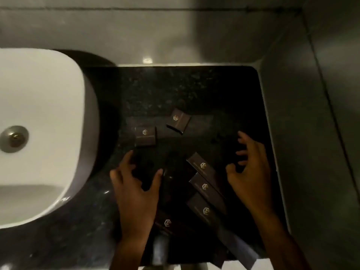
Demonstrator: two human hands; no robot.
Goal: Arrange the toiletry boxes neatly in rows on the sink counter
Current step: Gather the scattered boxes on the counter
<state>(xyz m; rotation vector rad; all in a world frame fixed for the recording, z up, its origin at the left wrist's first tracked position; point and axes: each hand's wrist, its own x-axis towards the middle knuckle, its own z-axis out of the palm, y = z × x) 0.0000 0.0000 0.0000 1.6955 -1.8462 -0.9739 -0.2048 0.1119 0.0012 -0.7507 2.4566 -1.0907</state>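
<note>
Your left hand (134, 184) sits spread on the dark tabletop (194, 90) just right of the white sink (42, 106), fingers apart and gripping nothing I can make out, while 2 short boxes (145, 135) lie askew beyond it. The 3 long boxes (202, 185) lie between your hands, long axes slanting from upper left to lower right — sorting looks barely begun. Your right hand (249, 170) hovers open; next, likely turn each box square into rows.

The left hand (134, 184) is spread, palm down; the right hand (249, 168) hovers, fingers curled, apparently holding nothing.
</note>
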